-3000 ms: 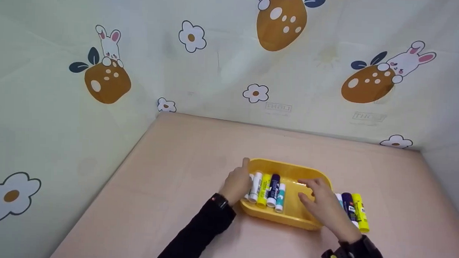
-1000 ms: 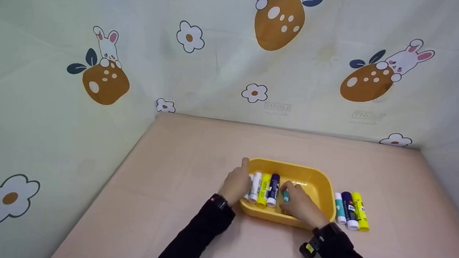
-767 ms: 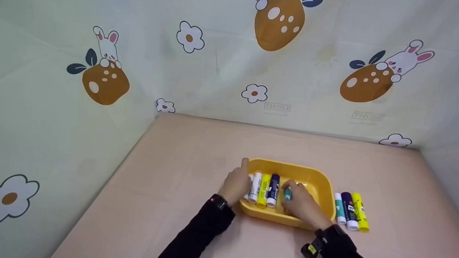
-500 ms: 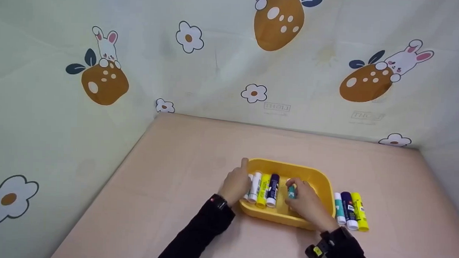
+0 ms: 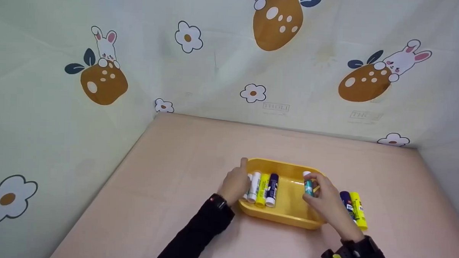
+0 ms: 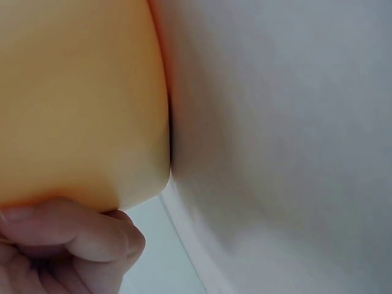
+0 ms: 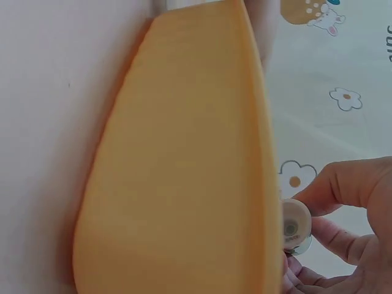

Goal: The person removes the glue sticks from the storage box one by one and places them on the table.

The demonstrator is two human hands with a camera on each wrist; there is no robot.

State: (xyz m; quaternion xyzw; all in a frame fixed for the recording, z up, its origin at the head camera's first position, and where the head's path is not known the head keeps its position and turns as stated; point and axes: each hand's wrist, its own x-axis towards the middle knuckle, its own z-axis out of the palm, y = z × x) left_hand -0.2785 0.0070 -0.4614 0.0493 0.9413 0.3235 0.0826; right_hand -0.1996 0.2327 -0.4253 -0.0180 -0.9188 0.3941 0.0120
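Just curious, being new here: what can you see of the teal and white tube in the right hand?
The teal tube is a slim cylinder, plastic by its look, with white marks and a white end. The right hand pinches it over the right part of the yellow tray. The right wrist view shows one round, pale end. Any lettering is too small to read.

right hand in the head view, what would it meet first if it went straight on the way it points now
Probably the far wall of the yellow tray, though the right hand with its teal stick may be high enough to pass over; its height is unclear.
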